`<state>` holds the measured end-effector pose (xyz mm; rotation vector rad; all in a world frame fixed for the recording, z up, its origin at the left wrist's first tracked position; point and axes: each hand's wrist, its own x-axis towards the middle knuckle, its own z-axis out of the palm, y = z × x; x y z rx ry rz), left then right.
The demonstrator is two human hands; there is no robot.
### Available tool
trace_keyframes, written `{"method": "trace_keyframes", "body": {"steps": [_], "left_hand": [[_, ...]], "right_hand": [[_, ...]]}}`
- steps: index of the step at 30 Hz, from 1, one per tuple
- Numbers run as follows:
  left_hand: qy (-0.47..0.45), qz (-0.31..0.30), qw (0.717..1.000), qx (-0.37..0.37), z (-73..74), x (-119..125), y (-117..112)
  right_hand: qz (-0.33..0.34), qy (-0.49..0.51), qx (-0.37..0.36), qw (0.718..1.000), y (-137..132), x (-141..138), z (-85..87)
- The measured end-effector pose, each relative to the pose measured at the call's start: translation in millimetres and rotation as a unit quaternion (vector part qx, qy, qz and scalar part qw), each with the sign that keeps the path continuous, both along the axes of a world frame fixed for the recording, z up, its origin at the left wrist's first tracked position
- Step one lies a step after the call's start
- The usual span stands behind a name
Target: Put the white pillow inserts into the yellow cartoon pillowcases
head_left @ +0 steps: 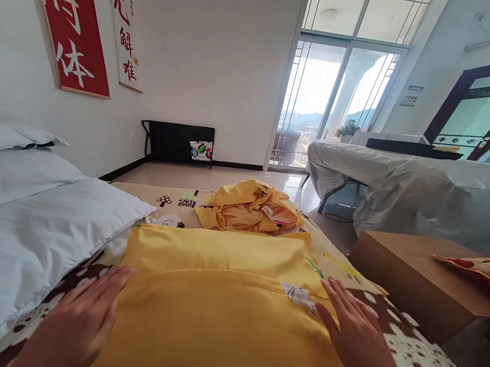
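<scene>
A yellow pillow [207,324], its cover showing a fold across the far end, lies in front of me on the bed. Against its left edge rests my left hand [83,313], fingers stretched out flat and holding nothing. On the right edge lies my right hand [352,326], open, with the thumb apart from the straight fingers. A white and green print shows on the cover near the right fingertips. Just beyond the pillow is a crumpled heap of yellow printed fabric [250,208].
White pillows [62,218] are stacked on the left. The bed has a brown and white patterned blanket [417,353]. To the right stand a cardboard box [415,268] and a table under plastic sheeting [409,182]. A folded black frame [169,141] leans on the far wall.
</scene>
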<state>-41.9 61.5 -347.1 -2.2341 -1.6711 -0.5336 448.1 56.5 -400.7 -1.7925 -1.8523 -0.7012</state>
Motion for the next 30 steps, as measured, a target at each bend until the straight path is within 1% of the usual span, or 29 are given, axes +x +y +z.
{"method": "trace_keyframes", "body": {"steps": [2, 3, 4, 5, 6, 7, 8, 10, 12, 13, 14, 15, 16, 18, 20, 22, 24, 26, 28, 30], "left_hand": [[0.029, -0.053, 0.993, -0.101, 48.1, 67.7, 55.3], [0.032, -0.059, 0.987, -0.148, 66.9, 101.7, 83.0], [0.028, -0.051, 0.986, -0.159, 79.4, 132.5, 108.7], [0.024, -0.041, 0.985, -0.165, 84.6, 158.3, 131.4], [0.021, -0.040, 0.984, -0.171, 82.0, 178.2, 150.4], [0.018, -0.037, 0.983, -0.177, 72.3, 191.9, 165.6], [0.015, -0.033, 0.982, -0.186, 56.7, 200.1, 177.4], [0.011, -0.029, 0.978, -0.205, 15.4, 204.4, 192.6], [0.005, -0.035, 0.976, -0.216, -25.1, 199.8, 201.1], [0.002, -0.039, 0.975, -0.217, -40.8, 195.9, 204.4], [0.000, -0.041, 0.975, -0.217, -52.6, 190.9, 207.7], [-0.002, -0.039, 0.975, -0.217, -60.4, 184.6, 211.4], [-0.003, -0.032, 0.975, -0.219, -64.8, 176.6, 215.6], [-0.001, -0.013, 0.973, -0.229, -67.9, 154.4, 225.2], [0.003, 0.015, 0.968, -0.249, -70.2, 124.1, 234.9], [0.003, 0.048, 0.961, -0.271, -77.5, 88.2, 243.2], [-0.004, 0.087, 0.953, -0.290, -90.9, 50.2, 248.7], [-0.011, 0.121, 0.944, -0.306, -107.5, 13.2, 250.7], [-0.012, 0.148, 0.941, -0.303, -122.1, -19.2, 249.3], [-0.006, 0.163, 0.947, -0.277, -131.2, -43.2, 245.8]], "right_hand": [[0.105, 0.004, -0.051, 0.993, 52.7, -67.1, 56.6], [0.159, 0.008, -0.086, 0.984, 79.5, -98.8, 78.7], [0.197, 0.017, -0.116, 0.974, 105.0, -126.4, 94.5], [0.215, 0.026, -0.150, 0.965, 128.1, -148.6, 102.9], [0.209, 0.036, -0.197, 0.957, 148.0, -164.8, 103.6], [0.197, 0.038, -0.214, 0.956, 164.1, -175.1, 97.2], [0.187, 0.038, -0.229, 0.954, 176.3, -180.0, 84.9], [0.171, 0.036, -0.261, 0.950, 190.2, -178.9, 50.1], [0.162, 0.039, -0.284, 0.944, 195.3, -170.1, 15.7], [0.160, 0.042, -0.291, 0.942, 196.8, -164.4, 2.7], [0.160, 0.046, -0.295, 0.941, 198.8, -157.8, -6.7], [0.159, 0.051, -0.298, 0.940, 201.5, -149.9, -12.9], [0.155, 0.057, -0.302, 0.939, 205.2, -140.2, -16.7], [0.135, 0.069, -0.317, 0.936, 214.1, -114.6, -21.9], [0.104, 0.086, -0.346, 0.929, 222.3, -82.9, -29.5], [0.083, 0.102, -0.374, 0.918, 227.6, -51.3, -40.6], [0.071, 0.102, -0.388, 0.913, 231.0, -25.6, -51.5], [0.055, 0.086, -0.389, 0.916, 234.3, -7.1, -58.4], [0.027, 0.071, -0.391, 0.917, 238.5, 8.6, -61.4], [-0.005, 0.065, -0.392, 0.918, 243.0, 27.4, -63.9]]}}
